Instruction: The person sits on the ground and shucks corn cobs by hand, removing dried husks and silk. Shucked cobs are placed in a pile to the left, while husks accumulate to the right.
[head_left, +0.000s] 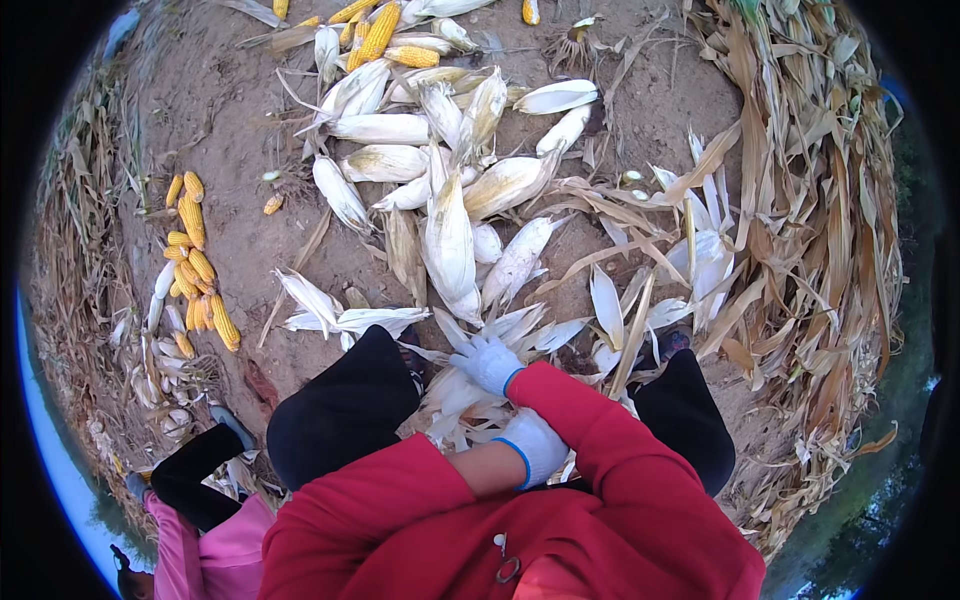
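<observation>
Both my hands wear white knit gloves with blue cuffs and are close together between my knees. My right hand (487, 364) is out in front, back upward, over loose pale corn husks (454, 397); its palm is hidden, so whether it grips them cannot be told. Nearer my body, my left hand (536, 448) lies partly under my right forearm, its fingers out of sight. Just beyond my right hand, a large ear of corn in its husk (450, 247) points toward me. More unhusked ears (510, 184) are heaped behind it.
Bare yellow cobs (193, 262) lie in a row on the soil at left, and others (379, 34) at the far side. Dry corn stalks (810, 225) stand piled along the right. A person in a pink top (225, 547) sits at lower left. Cut stubble (581, 37) sticks up from the ground.
</observation>
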